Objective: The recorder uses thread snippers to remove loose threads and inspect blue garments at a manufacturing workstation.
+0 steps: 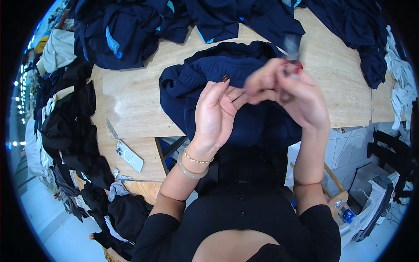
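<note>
A dark navy garment [227, 70] lies bunched on the wooden table [131, 96] and drapes over its front edge toward me. My left hand [216, 111] is raised above it, palm up, fingers spread and slightly curled, with bracelets at the wrist. My right hand [292, 94] is blurred with motion and is closed around a small tool with red handles [293, 65], probably thread snips. The fingertips of both hands meet over the garment. I cannot tell whether a thread or fabric is pinched between them.
Piles of navy garments [126, 30] cover the table's back, with more at the right [366, 39]. Black clothes [74, 131] hang along the left edge. A white phone [129, 156] and a small blade [111, 129] lie at the front left. A water bottle [347, 214] stands low right.
</note>
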The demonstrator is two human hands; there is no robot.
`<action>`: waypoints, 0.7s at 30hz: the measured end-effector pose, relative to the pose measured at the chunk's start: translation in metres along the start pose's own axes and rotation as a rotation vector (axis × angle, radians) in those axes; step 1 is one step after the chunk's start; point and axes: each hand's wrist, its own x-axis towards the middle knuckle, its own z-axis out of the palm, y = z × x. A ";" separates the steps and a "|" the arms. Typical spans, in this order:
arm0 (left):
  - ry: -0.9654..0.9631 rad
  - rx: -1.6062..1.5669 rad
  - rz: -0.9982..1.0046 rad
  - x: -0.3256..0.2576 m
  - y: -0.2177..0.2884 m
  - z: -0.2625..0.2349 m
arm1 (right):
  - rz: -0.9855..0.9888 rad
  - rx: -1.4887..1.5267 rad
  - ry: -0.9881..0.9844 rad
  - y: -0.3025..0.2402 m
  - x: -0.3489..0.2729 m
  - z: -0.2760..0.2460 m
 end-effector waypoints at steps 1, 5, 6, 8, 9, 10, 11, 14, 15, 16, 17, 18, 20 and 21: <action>0.122 0.075 0.008 0.002 -0.001 0.014 | 0.011 -0.020 0.053 -0.001 0.010 0.000; 0.283 0.168 -0.009 0.002 0.000 0.045 | -0.643 -0.640 0.693 -0.038 0.027 -0.053; 0.305 0.159 -0.012 0.003 0.001 0.045 | -0.610 -0.378 0.504 -0.049 0.021 -0.059; 0.292 0.149 -0.019 0.005 0.000 0.041 | -0.313 0.084 -0.299 -0.050 0.022 -0.046; 0.279 0.138 -0.022 0.005 0.001 0.038 | -0.159 0.145 -0.301 -0.032 0.017 -0.029; 0.240 0.091 -0.023 0.005 0.001 0.033 | -0.085 0.064 -0.159 -0.012 0.020 -0.010; 0.201 0.038 -0.033 0.002 0.002 0.032 | -0.210 -0.309 0.046 -0.004 0.025 -0.009; 0.285 0.108 -0.027 0.000 0.003 0.039 | -0.631 -0.921 0.745 -0.004 0.040 -0.066; 0.322 0.121 -0.018 0.000 0.004 0.040 | -0.454 -0.495 0.569 -0.012 0.025 -0.068; 0.328 0.122 -0.017 0.000 0.003 0.039 | -0.360 -0.548 0.538 -0.017 0.016 -0.060; 0.320 0.125 -0.012 -0.001 0.003 0.035 | -0.264 -0.596 0.504 -0.019 0.010 -0.047; 0.313 0.128 -0.008 -0.003 0.004 0.031 | -0.247 -0.687 0.414 -0.012 0.009 -0.028; 0.296 0.085 -0.026 -0.001 0.002 0.029 | -0.158 -0.679 0.281 0.006 0.008 -0.022; 0.289 0.046 -0.039 -0.002 0.000 0.027 | -0.101 -0.771 0.235 0.012 0.008 -0.020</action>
